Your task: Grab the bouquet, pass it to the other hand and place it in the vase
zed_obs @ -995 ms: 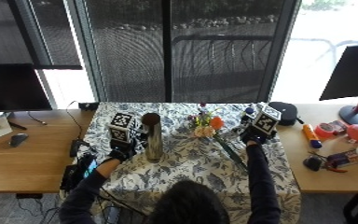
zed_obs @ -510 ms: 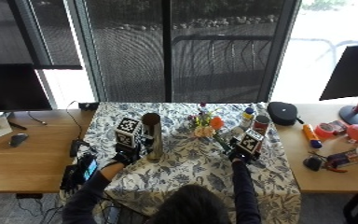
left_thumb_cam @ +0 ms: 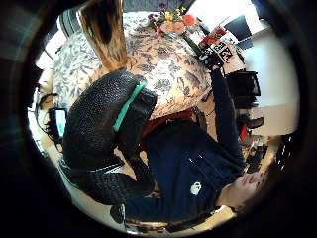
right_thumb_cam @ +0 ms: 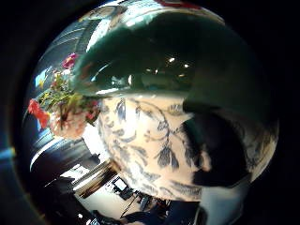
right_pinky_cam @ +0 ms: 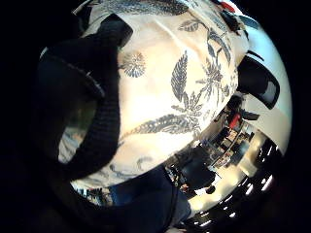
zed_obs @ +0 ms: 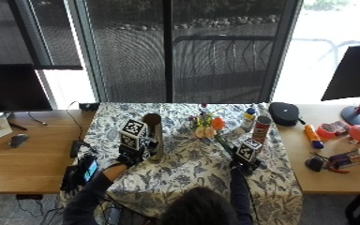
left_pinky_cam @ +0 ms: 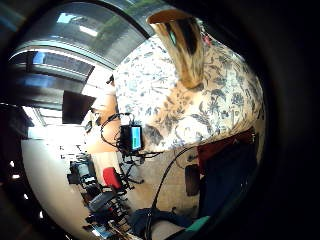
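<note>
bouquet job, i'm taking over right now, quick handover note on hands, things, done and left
Left hand: beside the vase, holds nothing, fingers loosely curled.
Right hand: low over the bouquet's stem end; its fingers are hidden, so grip unconfirmed.
Bouquet: lying on the flowered tablecloth, blooms away from the person.
Vase: upright on the cloth, no flowers in it.
Done: nothing visible yet.
Left: pick up, pass to the other hand, put in vase.

Cloth (zed_obs: 192,164): white, blue-grey leaf and flower print. Vase (zed_obs: 153,136): brown, dark at the mouth. Bouquet (zed_obs: 206,125): orange, pink, yellow and purple blooms, green stems. Gloves on left hand (zed_obs: 129,157) and right hand (zed_obs: 242,164): black. Sleeves: dark blue. Table (zed_obs: 24,164): light wood. At 3 o'clock: black pouch (zed_obs: 284,113), orange bottle (zed_obs: 311,136), red ball (zed_obs: 359,133).
</note>
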